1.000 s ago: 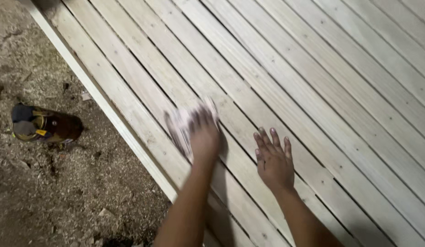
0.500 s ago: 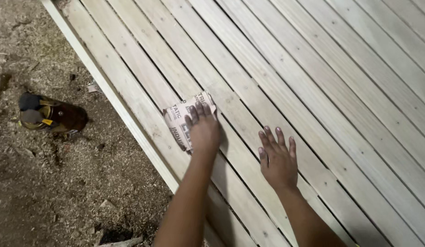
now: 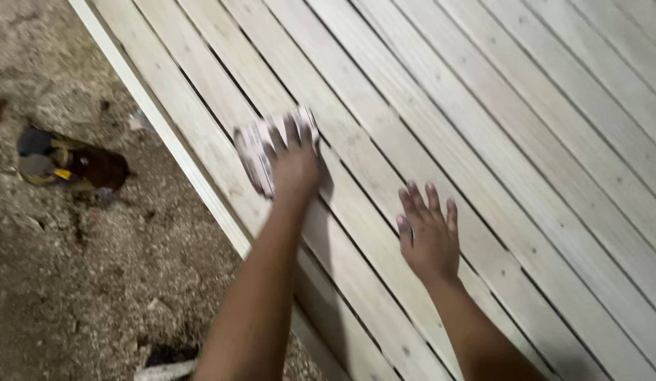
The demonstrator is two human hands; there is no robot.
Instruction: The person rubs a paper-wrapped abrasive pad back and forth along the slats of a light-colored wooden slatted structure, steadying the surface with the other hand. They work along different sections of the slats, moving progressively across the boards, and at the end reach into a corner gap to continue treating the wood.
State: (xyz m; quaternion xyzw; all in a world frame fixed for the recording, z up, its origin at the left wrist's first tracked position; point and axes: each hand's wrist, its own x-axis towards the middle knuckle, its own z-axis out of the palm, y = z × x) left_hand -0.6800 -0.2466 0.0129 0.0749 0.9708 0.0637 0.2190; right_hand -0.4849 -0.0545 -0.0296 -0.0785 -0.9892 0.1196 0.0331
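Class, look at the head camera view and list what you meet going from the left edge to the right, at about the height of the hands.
Dark bottle lying on the dirt → pale edge rail of the slatted wood panel → sheet of sandpaper under the left hand → right hand flat on the slats → bare slats.

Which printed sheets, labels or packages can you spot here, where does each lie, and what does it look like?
Printed sheet: under the left hand on the pale wooden slats, a folded, roughly rectangular whitish sheet with dark print, blurred.
Yellow label: small yellow patch on the dark object lying on the sawdust-strewn ground, left of the slats.
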